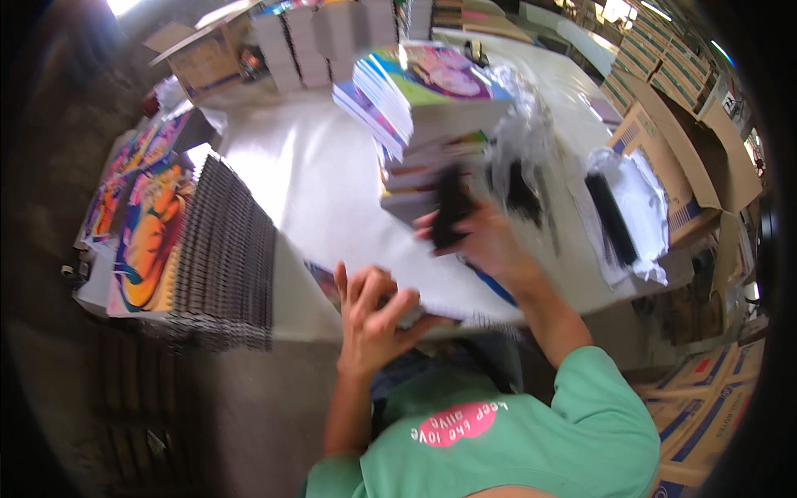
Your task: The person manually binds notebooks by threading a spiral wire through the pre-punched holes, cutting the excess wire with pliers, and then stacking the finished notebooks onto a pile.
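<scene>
My right hand is raised above the near part of the table, its fingers closed on a dark black object. That object is smeared by motion, so its kind does not show. Below and to the left, my left hand has its fingers bent and spread over a flat spiral-bound notebook at the table's near edge. The notebook's coloured corner shows left of the fingers; much of it is hidden. Beyond my right hand stands a tall stack of bright-covered books, unevenly piled.
Spiral-bound notebooks with black coils are stacked at the left. On the right lie a long black bar-like bundle in white wrapping and an open cardboard box. Crumpled clear plastic sits beside the book stack. More book piles stand behind.
</scene>
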`<state>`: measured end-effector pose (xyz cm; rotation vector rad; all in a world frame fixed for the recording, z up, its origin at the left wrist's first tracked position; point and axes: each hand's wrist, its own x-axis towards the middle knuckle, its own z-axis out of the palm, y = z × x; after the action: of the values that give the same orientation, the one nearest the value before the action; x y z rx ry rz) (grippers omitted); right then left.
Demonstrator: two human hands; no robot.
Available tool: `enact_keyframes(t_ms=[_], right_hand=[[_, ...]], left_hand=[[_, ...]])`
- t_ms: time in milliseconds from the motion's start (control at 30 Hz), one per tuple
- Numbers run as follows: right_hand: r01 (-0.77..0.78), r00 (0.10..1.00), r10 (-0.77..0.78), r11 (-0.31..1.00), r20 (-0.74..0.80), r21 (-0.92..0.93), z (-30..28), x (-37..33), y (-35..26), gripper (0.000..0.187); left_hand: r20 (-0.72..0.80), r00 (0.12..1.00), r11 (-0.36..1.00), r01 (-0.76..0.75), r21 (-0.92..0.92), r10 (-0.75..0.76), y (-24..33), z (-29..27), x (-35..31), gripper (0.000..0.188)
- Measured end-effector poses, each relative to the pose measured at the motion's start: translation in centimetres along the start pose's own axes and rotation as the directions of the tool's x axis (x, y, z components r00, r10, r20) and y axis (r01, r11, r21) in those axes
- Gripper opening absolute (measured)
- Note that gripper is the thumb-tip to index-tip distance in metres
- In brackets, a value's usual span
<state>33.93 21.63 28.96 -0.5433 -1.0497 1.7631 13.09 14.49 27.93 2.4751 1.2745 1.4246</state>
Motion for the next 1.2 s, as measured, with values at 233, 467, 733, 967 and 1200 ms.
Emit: enact_keyframes(t_ms=[233, 467, 733, 967, 1200], right_hand=[[0.142, 0.981, -0.187, 0.881, -0.058, -0.451, -1.5, -7.3, -0.5, 0.019], [0.236, 0.971, -0.189, 0.834, 0.144, -0.499, 0.2, -5.9, -2.3, 0.022], [0.44, 0.873, -0.18, 0.69, 0.453, -0.575, 3.0, -3.3, -3.6, 0.026], [0.095, 0.991, -0.124, 0.488, 0.039, -0.868, 2.7, -1.6, -1.8, 0.021], [0.182, 0.983, -0.17, 0.86, 0.069, -0.477, 2.8, -1.1, -0.4, 0.013]], left_hand=[[-0.12, 0.992, 0.999, 0.041, -0.023, -0.043, 1.3, 2.8, 0.6, 0.043], [-0.096, 0.994, 0.999, 0.045, 0.019, -0.043, 1.2, 1.9, 0.5, 0.049], [-0.097, 0.99, 0.99, 0.089, -0.111, -0.1, 0.8, 2.7, 0.3, 0.072], [-0.146, 0.983, 0.99, 0.126, 0.066, -0.115, 0.8, 2.2, 0.9, 0.101], [-0.203, 0.962, 0.981, 0.192, 0.017, -0.184, -1.6, 0.0, 1.4, 0.068]])
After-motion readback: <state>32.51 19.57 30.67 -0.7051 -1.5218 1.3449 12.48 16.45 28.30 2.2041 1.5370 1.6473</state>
